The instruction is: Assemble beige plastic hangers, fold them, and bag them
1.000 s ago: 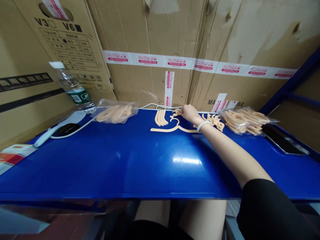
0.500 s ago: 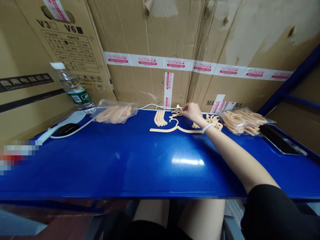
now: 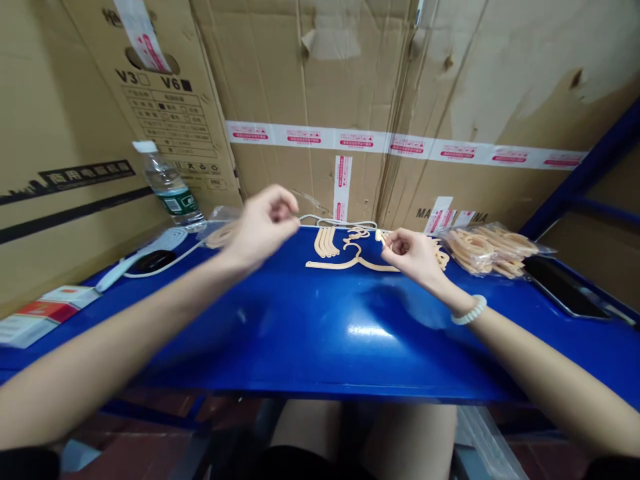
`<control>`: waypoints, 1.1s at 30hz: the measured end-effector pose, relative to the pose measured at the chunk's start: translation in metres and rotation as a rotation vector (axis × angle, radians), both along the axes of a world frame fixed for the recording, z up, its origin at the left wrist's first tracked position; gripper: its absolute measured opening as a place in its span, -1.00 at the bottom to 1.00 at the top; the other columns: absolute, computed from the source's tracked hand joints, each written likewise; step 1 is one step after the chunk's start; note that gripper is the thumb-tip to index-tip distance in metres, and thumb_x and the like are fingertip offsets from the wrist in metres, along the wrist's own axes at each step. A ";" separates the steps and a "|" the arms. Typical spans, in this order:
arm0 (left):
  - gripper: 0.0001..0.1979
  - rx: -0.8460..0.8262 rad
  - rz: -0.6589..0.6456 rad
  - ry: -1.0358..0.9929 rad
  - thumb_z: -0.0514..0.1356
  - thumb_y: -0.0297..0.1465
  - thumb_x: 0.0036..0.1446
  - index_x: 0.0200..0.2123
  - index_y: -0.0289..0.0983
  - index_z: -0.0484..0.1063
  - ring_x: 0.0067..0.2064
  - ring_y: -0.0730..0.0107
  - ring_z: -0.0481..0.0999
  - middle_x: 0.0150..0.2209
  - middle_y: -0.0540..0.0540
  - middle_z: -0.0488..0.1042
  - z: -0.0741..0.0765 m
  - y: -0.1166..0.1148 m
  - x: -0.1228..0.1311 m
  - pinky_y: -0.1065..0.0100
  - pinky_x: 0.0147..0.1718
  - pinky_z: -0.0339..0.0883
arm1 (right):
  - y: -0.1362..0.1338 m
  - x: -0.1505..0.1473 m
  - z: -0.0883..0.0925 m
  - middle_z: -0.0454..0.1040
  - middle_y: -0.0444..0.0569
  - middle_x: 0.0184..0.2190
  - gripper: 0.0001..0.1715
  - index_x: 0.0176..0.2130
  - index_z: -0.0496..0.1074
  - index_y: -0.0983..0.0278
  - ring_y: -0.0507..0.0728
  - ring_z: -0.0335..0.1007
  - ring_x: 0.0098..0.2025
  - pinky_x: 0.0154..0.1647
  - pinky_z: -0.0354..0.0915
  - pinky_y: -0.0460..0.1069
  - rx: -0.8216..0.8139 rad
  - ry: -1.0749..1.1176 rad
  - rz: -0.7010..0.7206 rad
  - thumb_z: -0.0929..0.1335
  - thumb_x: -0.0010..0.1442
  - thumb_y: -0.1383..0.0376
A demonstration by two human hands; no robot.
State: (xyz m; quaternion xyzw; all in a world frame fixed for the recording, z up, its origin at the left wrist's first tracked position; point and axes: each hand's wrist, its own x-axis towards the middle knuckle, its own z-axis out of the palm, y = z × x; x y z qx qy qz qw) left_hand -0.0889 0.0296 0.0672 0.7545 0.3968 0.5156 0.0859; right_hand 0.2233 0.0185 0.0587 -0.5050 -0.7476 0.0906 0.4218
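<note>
My right hand point(image 3: 413, 257) pinches a small beige plastic hanger piece point(image 3: 379, 236) between thumb and fingertips, above the back of the blue table; most of it is hidden by the fingers. My left hand point(image 3: 265, 223) hovers left of the hanger parts, slightly blurred, its fingers curved with a gap to the thumb and nothing seen in it. Between the hands lies a beige hanger point(image 3: 333, 265) with a hook, its right end behind my right hand. Several curved hanger arms point(image 3: 327, 241) lie in a row behind it, beside loose hooks point(image 3: 357, 233). More parts point(image 3: 441, 255) show behind my right hand.
Bagged beige parts point(image 3: 487, 247) and a dark phone point(image 3: 565, 287) lie at the right of the blue table point(image 3: 300, 333). At the left are a water bottle point(image 3: 173, 190), a black mouse point(image 3: 155, 261), a white-and-red box point(image 3: 47, 313) and a partly hidden bag. Cardboard point(image 3: 310, 80) stands behind.
My left hand has come into view from the left. My right hand has drawn back toward me and slightly right, lifting a small hanger piece. The view has tilted slightly up.
</note>
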 end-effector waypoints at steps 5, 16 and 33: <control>-0.88 -0.137 -0.155 -0.010 0.22 -0.53 0.00 -0.33 -0.28 0.46 -0.38 0.44 0.49 -0.36 -0.03 0.51 -0.051 0.034 0.027 0.33 -0.27 0.49 | -0.015 -0.006 -0.010 0.32 -0.19 -0.68 -0.88 -0.46 0.40 0.22 0.02 0.21 -0.62 -0.57 0.13 -0.07 -0.096 0.209 0.044 0.37 -0.04 0.22; -0.75 -0.142 -0.191 0.161 0.08 -0.50 0.21 -0.15 -0.23 0.54 -0.01 0.21 0.60 -0.09 -0.14 0.62 -0.088 0.060 0.005 0.05 0.11 0.45 | -0.027 -0.009 -0.026 0.44 -0.17 -0.68 -0.56 -0.36 0.43 0.24 0.00 0.27 -0.72 -0.69 0.20 -0.11 -0.445 0.665 0.154 0.52 0.01 -0.02; -0.85 -0.015 -0.077 0.534 0.11 -0.45 0.33 -0.21 -0.25 0.50 -0.06 0.19 0.48 -0.11 -0.15 0.51 -0.090 0.066 -0.005 0.15 0.01 0.40 | -0.039 -0.006 -0.013 0.60 -0.06 -0.52 -0.56 -0.31 0.47 0.27 0.05 0.53 -0.53 -0.60 0.29 -0.15 -0.608 0.865 0.192 0.60 -0.08 0.11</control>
